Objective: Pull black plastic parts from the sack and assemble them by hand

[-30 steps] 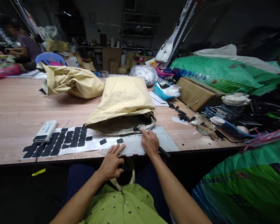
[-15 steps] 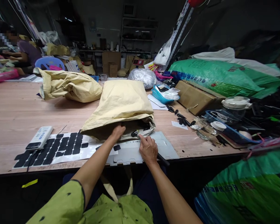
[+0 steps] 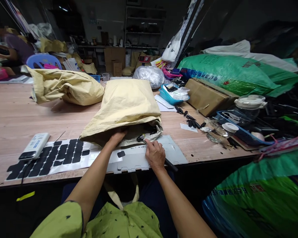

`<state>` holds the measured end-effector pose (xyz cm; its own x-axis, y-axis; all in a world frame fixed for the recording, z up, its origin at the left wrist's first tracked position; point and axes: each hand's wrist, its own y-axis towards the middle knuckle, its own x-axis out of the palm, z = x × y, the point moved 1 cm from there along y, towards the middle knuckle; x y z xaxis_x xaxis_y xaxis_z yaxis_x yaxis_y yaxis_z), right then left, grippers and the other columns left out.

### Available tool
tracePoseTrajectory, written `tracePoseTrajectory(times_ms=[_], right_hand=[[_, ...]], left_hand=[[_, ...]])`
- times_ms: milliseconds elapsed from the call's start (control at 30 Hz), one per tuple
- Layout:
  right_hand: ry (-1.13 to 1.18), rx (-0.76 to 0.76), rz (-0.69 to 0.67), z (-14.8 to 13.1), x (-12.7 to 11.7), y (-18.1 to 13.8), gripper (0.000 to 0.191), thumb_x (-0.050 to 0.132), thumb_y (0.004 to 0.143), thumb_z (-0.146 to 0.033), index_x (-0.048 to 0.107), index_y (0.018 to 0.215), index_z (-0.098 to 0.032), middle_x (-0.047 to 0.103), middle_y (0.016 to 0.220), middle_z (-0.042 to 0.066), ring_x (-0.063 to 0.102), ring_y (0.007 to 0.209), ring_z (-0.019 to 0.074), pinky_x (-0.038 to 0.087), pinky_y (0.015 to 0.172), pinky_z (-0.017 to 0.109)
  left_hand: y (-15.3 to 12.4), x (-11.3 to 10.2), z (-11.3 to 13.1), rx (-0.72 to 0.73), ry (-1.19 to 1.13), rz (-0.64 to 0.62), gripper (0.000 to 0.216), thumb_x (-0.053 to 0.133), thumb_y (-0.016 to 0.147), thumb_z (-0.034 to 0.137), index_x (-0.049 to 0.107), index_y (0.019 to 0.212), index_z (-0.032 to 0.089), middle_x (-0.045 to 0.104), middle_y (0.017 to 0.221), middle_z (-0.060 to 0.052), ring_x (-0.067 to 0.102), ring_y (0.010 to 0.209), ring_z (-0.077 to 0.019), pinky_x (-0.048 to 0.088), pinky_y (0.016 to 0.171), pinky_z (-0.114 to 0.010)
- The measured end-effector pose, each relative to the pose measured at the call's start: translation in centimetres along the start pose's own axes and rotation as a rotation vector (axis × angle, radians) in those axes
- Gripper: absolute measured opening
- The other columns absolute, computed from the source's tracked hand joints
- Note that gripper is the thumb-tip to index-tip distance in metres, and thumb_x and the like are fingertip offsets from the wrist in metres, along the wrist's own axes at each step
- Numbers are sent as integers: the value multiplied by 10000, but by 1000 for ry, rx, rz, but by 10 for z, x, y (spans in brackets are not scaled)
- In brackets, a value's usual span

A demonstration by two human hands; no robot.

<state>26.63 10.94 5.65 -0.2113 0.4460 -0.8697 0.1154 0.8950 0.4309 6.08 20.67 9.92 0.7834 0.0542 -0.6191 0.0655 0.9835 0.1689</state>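
Observation:
A pale yellow sack (image 3: 131,99) lies on the table with its mouth towards me, showing a dark inside and grey lining. My left hand (image 3: 118,136) reaches into the mouth, near its lower edge; its fingertips are hidden inside. My right hand (image 3: 155,153), just outside the mouth, is closed around a black-handled tool (image 3: 171,164) with a shiny metal and black head. That head rests by the sack's lower lip, and the handle sticks out behind the hand. Beneath the sack's mouth lies a grey sheet (image 3: 173,150).
Black rounded pads (image 3: 62,153) on white backing lie at left beside a white box-shaped device (image 3: 34,146). Another yellow sack (image 3: 81,87) lies behind. To the right are small black parts (image 3: 193,124), a cardboard box (image 3: 208,94) and a green bag (image 3: 221,72). A co-worker sits far left.
My left hand has gone deeper into the sack and slightly left, so its fingers are less visible. My right hand keeps its grip on the tool. The whole view has shifted a little.

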Motion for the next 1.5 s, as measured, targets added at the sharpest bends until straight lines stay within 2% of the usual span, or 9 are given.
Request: tracePoseTrajectory(times_ms=[167,300,500,633,733,833,1100,1333,1500], right_hand=[[-9,7,0,-1,1,0,372,541,891,-170,678,1209,-307,613,913,39,448,830,180,278,705,303],[6,18,-37,0,-2,2,377,529,900,-173,677,1222,-300,615,913,49,453,832,184,290,705,302],[237,58,-64,-6,-7,-4,389,462,915,-175,674,1231,-257,634,938,60,523,888,196,390,777,303],[552,-25,-60,-26,-13,-25,393,426,950,-245,624,1288,-231,660,1091,72,588,1018,187,457,898,306],[661,-81,-124,-42,-17,-38,386,419,960,-258,621,1287,-218,666,1133,80,612,1035,177,480,912,302],[655,-115,-152,-52,-22,-44,387,411,966,-241,617,1293,-222,668,1108,78,618,1016,173,485,912,303],[444,-154,-81,-57,-25,-49,416,362,989,-230,619,1316,-237,595,846,47,576,821,161,463,779,266],[443,-120,-20,-53,-35,-38,413,374,985,-239,612,1321,-242,609,887,50,575,862,162,449,797,261],[389,-110,-98,-47,-35,-40,424,372,963,-209,639,1290,-245,611,860,43,576,828,155,442,759,248]], left_hand=[[-63,-19,-13,-1,152,-168,199,690,783,323,737,934,202,722,882,-32,658,802,-200,470,714,-272],[-84,-14,-21,79,114,-150,176,714,764,263,732,929,206,689,1023,-30,639,863,-176,475,785,-267],[-80,-12,-26,102,45,-196,188,738,741,245,730,925,207,679,1024,-20,640,881,-174,477,758,-255],[-79,-10,-29,105,-8,-199,194,754,731,243,747,922,214,686,1015,-13,649,884,-170,487,785,-255],[-79,-8,-32,111,-53,-194,179,760,734,228,766,913,220,689,1018,-13,654,917,-174,487,819,-254],[-78,-6,-34,112,-57,-181,171,752,750,233,782,919,233,692,1026,-14,659,921,-172,490,816,-249],[-79,-5,-33,101,-11,-178,217,739,771,259,787,983,265,695,1066,-6,663,944,-171,503,824,-247],[-80,-8,-29,94,37,-193,217,737,785,286,785,995,267,697,1093,-5,660,975,-184,498,840,-261],[-80,-8,-30,78,34,-179,230,735,785,302,782,1006,260,699,1089,-4,664,963,-180,500,832,-256]])
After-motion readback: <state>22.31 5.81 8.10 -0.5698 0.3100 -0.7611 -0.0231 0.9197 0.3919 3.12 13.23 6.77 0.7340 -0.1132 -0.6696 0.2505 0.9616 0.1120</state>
